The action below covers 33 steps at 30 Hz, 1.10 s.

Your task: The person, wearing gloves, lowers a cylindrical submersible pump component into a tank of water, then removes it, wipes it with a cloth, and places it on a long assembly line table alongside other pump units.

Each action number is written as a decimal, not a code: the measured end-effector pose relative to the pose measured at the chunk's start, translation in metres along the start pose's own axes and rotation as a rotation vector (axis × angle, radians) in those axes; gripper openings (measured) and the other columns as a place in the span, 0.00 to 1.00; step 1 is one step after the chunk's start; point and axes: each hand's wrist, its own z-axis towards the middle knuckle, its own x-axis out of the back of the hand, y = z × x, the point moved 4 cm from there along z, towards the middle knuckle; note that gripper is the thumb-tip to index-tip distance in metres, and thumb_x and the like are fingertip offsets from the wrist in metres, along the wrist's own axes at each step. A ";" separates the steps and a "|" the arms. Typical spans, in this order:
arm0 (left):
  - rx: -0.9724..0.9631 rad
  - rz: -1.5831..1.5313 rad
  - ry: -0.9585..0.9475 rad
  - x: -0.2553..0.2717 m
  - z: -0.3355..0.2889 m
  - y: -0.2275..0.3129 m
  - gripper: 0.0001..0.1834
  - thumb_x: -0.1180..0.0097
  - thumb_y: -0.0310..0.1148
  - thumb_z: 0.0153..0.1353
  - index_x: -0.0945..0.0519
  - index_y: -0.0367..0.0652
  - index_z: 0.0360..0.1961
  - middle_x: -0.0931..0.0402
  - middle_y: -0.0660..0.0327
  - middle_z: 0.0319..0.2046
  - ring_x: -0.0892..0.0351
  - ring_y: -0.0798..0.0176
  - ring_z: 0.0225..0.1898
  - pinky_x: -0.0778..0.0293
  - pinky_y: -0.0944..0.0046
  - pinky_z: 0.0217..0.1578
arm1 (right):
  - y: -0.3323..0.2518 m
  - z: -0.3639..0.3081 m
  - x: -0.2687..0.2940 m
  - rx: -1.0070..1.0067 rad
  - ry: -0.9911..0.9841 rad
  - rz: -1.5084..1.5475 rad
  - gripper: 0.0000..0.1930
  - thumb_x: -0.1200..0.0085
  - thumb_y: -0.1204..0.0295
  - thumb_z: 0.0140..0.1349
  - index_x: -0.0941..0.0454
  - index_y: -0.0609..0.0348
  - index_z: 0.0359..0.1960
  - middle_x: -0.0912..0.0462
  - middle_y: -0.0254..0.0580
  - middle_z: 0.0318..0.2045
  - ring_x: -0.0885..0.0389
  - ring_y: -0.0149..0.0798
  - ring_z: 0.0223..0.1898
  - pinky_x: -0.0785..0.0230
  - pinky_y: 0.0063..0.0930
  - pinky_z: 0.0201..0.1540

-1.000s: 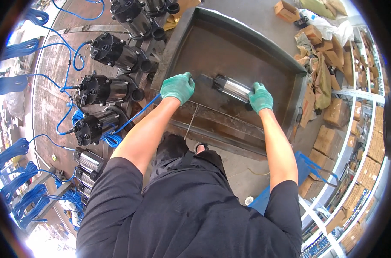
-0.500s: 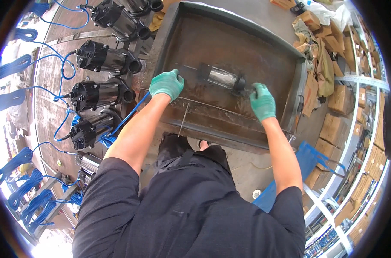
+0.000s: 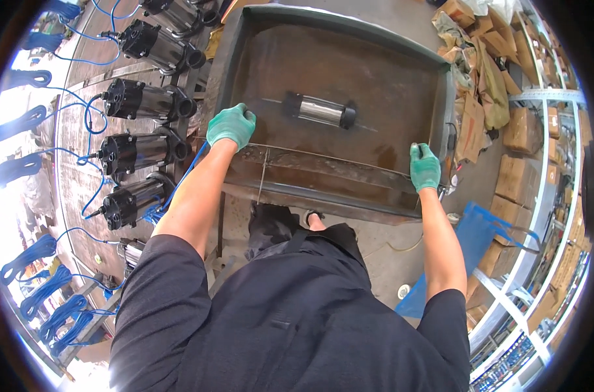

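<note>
In a shallow metal tank (image 3: pixel 336 193) of brownish water before me lies a cylinder (image 3: pixel 320 111) with a shiny metal body and black ends. A thin straight piece sticks out at each end. My left hand (image 3: pixel 232 126), in a green glove, is closed over the tank's left side, left of the cylinder. A blue cable (image 3: pixel 191 171) runs up to this hand; whether the fingers grip it is hidden. My right hand (image 3: pixel 425 167), also gloved in green, has curled fingers near the tank's right wall, apart from the cylinder. A thin rod (image 3: pixel 336 159) crosses the tank's near part toward it.
Several black-and-steel pumps (image 3: pixel 140 98) with blue cables stand on a wooden bench at the left. Coiled blue cables (image 3: pixel 29 255) hang beyond. Cardboard boxes (image 3: pixel 513 178), a white shelf frame (image 3: pixel 538 186) and a blue panel (image 3: pixel 448 251) are on the right.
My right hand has moved from beside the cylinder's right end toward the tank's right near corner. My left hand stays closed by the left side. The whole view has shifted a little.
</note>
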 end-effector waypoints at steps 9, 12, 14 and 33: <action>-0.006 -0.016 0.027 0.002 -0.002 0.003 0.18 0.51 0.47 0.66 0.16 0.54 0.50 0.16 0.49 0.46 0.18 0.41 0.50 0.22 0.47 0.52 | -0.012 -0.005 0.008 -0.017 0.015 -0.050 0.21 0.54 0.50 0.71 0.17 0.54 0.43 0.15 0.60 0.39 0.17 0.64 0.44 0.26 0.55 0.47; 0.017 -0.007 0.008 0.000 0.001 0.000 0.19 0.49 0.48 0.66 0.16 0.53 0.51 0.16 0.49 0.46 0.18 0.41 0.50 0.23 0.47 0.52 | -0.014 -0.004 0.008 -0.069 -0.071 -0.086 0.21 0.55 0.51 0.71 0.17 0.55 0.41 0.15 0.59 0.39 0.17 0.63 0.44 0.26 0.55 0.48; 0.015 -0.012 0.013 0.000 -0.003 0.002 0.18 0.49 0.47 0.67 0.16 0.53 0.51 0.16 0.49 0.46 0.18 0.41 0.50 0.23 0.47 0.52 | -0.013 -0.006 0.009 -0.075 -0.082 -0.084 0.21 0.56 0.51 0.71 0.17 0.54 0.41 0.15 0.58 0.39 0.17 0.63 0.44 0.26 0.55 0.48; 0.019 0.006 0.039 0.003 -0.002 0.008 0.16 0.47 0.47 0.67 0.15 0.54 0.48 0.15 0.50 0.45 0.18 0.41 0.49 0.22 0.47 0.50 | -0.011 -0.004 0.010 -0.097 -0.118 -0.094 0.21 0.58 0.51 0.72 0.18 0.53 0.42 0.14 0.57 0.40 0.17 0.62 0.44 0.26 0.55 0.48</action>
